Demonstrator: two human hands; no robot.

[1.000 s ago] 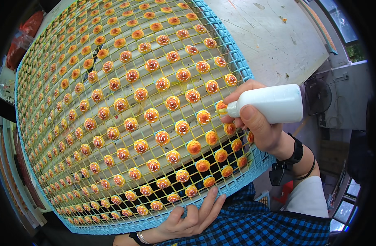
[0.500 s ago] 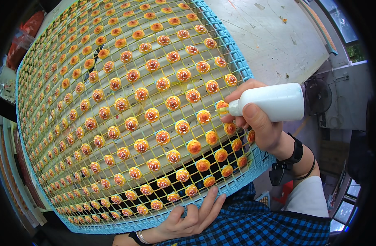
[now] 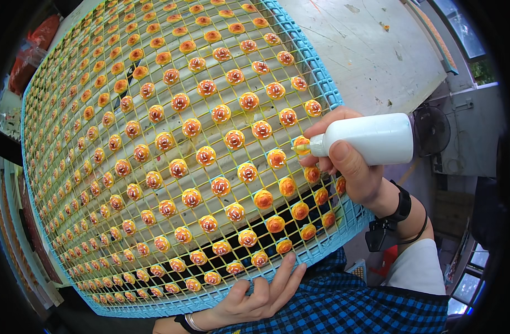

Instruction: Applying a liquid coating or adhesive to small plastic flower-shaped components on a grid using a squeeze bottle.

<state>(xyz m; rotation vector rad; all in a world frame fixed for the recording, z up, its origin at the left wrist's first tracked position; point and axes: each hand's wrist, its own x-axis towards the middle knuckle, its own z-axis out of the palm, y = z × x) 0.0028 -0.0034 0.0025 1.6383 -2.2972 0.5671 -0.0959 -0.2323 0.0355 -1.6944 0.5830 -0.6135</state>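
White squeeze bottle (image 3: 371,139) held sideways in the right hand (image 3: 349,161), fingers wrapped closed around its neck end, nozzle tip touching an orange, flower-shaped piece (image 3: 301,146) near the right edge of a blue mesh tray (image 3: 344,222). The tray carries many rows of similar orange and yellow pieces, some with red-and-white centres; those in the nearest rows by the bottle are plain orange. The left hand (image 3: 260,298) lies flat and open against the tray's near rim, fingers spread, holding nothing. Beyond the tray's right edge a bare, pale counter (image 3: 371,50) offers open room; below the right wrist, which wears a dark band, the tray corner ends. The far rows shrink and blur toward the left rim of the view, and the supports beneath the mesh are hard to make out.
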